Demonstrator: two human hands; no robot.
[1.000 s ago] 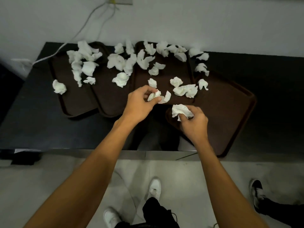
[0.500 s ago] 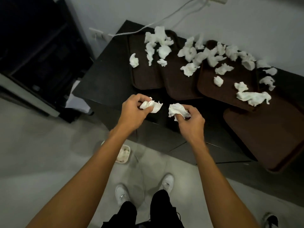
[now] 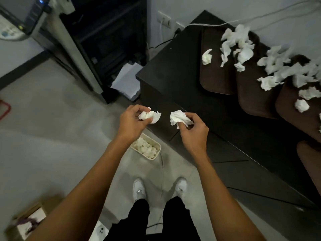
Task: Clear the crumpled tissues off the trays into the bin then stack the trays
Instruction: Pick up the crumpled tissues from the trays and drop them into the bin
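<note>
L hand (image 3: 132, 122) pinches one crumpled tissue (image 3: 150, 116), R hand (image 3: 192, 131) grips another tissue (image 3: 178, 118), bin (image 3: 149, 158) w/ tissues inside at 6 o'clock from them, trays (image 3: 215, 79) w/ loose tissues (image 3: 243, 54) at 2 o'clock.

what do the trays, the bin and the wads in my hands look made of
Trays: dark brown, matte, likely plastic, judging by rounded moulded rims. Bin: cream, smooth, probably plastic. Wads in the left hand and right hand: thin white tissue paper, creased, with ragged edges.
</note>
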